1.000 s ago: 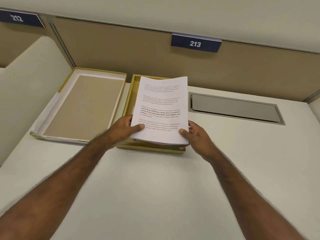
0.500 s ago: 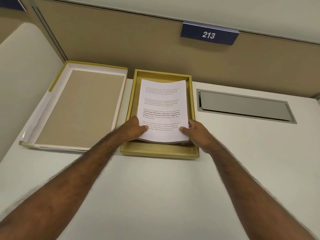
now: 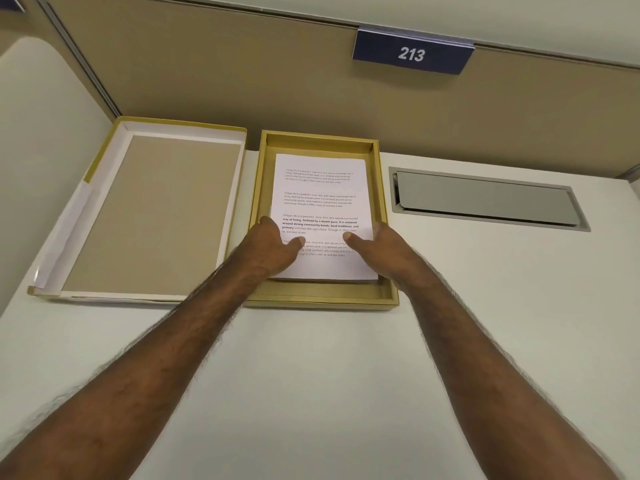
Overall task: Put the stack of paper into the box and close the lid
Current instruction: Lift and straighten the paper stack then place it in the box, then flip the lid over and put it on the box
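Note:
The white stack of printed paper [image 3: 320,188] lies flat inside the shallow gold box [image 3: 322,301] at the back of the desk. My left hand [image 3: 273,247] grips the stack's lower left edge, thumb on top of the page. My right hand [image 3: 384,251] grips the lower right edge the same way; its fingers are hidden between the paper and the box wall. The box's lid [image 3: 156,216] lies upside down just left of the box, showing its white rim and brown inside.
A grey metal cable hatch [image 3: 485,202] is set into the white desk right of the box. A tan partition with a blue "213" sign [image 3: 412,53] stands directly behind the box and lid. A cream side panel [image 3: 41,150] borders the left.
The stack, held tilted above the box a second ago, has come down and now lies flat inside it. Both hands moved forward and down with it, still on its lower edges.

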The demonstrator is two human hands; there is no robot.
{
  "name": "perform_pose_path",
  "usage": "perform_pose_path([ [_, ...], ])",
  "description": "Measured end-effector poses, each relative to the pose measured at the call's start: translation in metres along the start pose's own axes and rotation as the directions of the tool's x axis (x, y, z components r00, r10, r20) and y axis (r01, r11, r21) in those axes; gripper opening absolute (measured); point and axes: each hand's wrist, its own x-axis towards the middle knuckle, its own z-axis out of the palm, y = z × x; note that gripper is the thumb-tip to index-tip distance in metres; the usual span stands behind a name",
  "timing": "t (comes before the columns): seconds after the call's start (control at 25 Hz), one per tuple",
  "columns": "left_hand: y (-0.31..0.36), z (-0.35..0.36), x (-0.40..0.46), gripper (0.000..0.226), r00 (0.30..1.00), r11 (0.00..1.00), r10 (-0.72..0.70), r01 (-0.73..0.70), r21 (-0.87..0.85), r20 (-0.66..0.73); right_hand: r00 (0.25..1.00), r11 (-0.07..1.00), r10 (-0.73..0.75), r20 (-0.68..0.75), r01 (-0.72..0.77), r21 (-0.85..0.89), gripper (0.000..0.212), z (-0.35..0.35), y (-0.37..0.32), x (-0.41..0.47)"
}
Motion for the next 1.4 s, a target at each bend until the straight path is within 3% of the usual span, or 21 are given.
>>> perform_pose_path([
  [0.12, 0.01, -0.008, 0.013, 0.064, 1.0, 0.998, 0.002, -0.002, -0.069, 0.007, 0.998, 0.992, -0.004, -0.06, 0.012, 0.123, 0.079, 0.006, -0.017, 0.007],
  [0.28, 0.013, -0.013, 0.028, 0.065, 0.993, 0.984, -0.109, 0.103, -0.148, -0.036, 0.997, 0.976, 0.035, -0.063, -0.02, 0.218, 0.088, 0.012, -0.023, 0.013],
  [0.72, 0.017, -0.015, 0.027, 0.047, 0.988, 0.972, -0.133, 0.114, -0.207, -0.08, 0.991, 0.998, -0.051, -0.124, 0.056, 0.041, 0.084, 0.017, -0.015, 0.004],
  [0.84, 0.006, -0.022, 0.003, 0.031, 0.966, 0.95, -0.059, -0.024, -0.312, -0.253, 0.943, 0.975, -0.22, -0.25, 0.206, -0.078, 0.072, 0.018, -0.023, -0.009],
  [0.96, -0.024, -0.031, -0.044, 0.044, 0.861, 0.835, -0.157, -0.146, -0.531, -0.483, 0.847, 0.916, -0.398, -0.352, 0.383, -0.115, 0.049, 0.035, -0.037, -0.033],
  [1.08, -0.073, -0.033, -0.095, 0.025, 0.735, 0.653, -0.373, -0.225, -0.723, -0.566, 0.781, 0.811, -0.585, -0.219, 0.567, -0.144, 0.038, 0.075, -0.058, -0.059],
  [1.16, -0.094, -0.029, -0.116, 0.012, 0.67, 0.565, -0.514, -0.206, -0.799, -0.536, 0.722, 0.719, -0.688, -0.066, 0.668, -0.19, 0.035, 0.102, -0.065, -0.069],
  [1.24, -0.119, -0.028, -0.129, 0.016, 0.597, 0.475, -0.659, -0.141, -0.868, -0.458, 0.658, 0.626, -0.742, 0.124, 0.748, -0.22, 0.037, 0.136, -0.074, -0.079],
  [1.32, -0.141, -0.027, -0.139, 0.019, 0.592, 0.363, -0.734, -0.072, -0.929, -0.333, 0.604, 0.547, -0.745, 0.282, 0.796, -0.26, 0.044, 0.173, -0.08, -0.087],
  [1.4, -0.155, -0.026, -0.146, 0.02, 0.64, 0.28, -0.73, -0.039, -0.959, -0.24, 0.575, 0.48, -0.718, 0.393, 0.817, -0.319, 0.051, 0.203, -0.082, -0.09],
])
